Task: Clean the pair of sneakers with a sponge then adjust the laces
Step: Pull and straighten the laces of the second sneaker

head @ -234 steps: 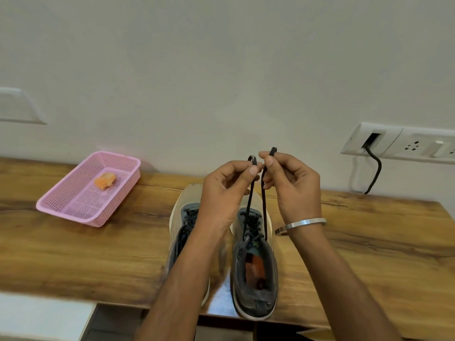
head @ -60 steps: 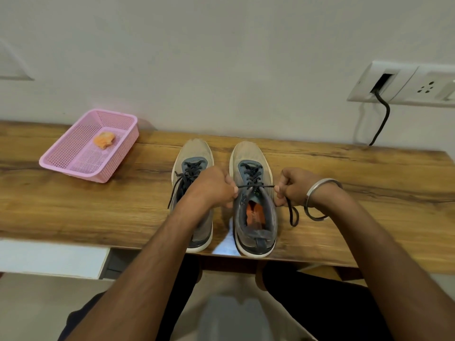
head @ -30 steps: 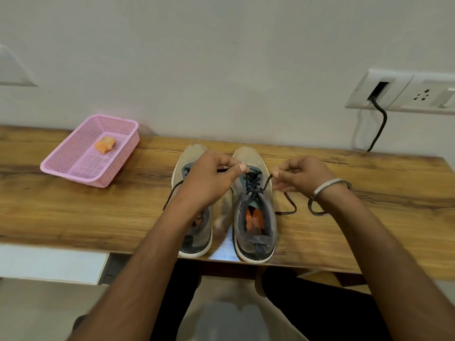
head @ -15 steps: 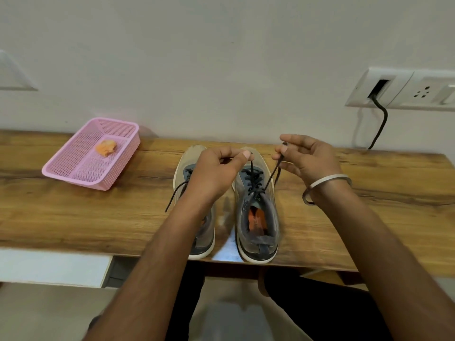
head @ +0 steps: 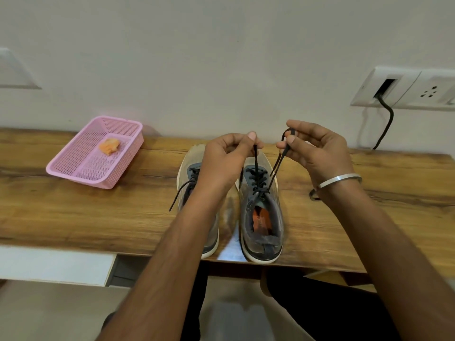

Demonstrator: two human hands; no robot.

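Compared with half a second ago, both hands have risen above the right sneaker, and the right hand has folded its lace end into a small loop pinched between thumb and forefinger, where before the strand ran straight. The left hand still pinches the other lace end at its fingertips, drawn up taut from the eyelets.

Left of the right sneaker, a pink basket sits on the counter with the orange sponge inside. The left sneaker lies just beside the right one, partly hidden under the left forearm, its laces trailing loose. Both sneakers run lengthwise across the counter, toes toward the wall, heels at the near edge. A metal bangle circles the right wrist. Right of the sneakers, a socket panel is set in the wall, a black cable hanging from it.
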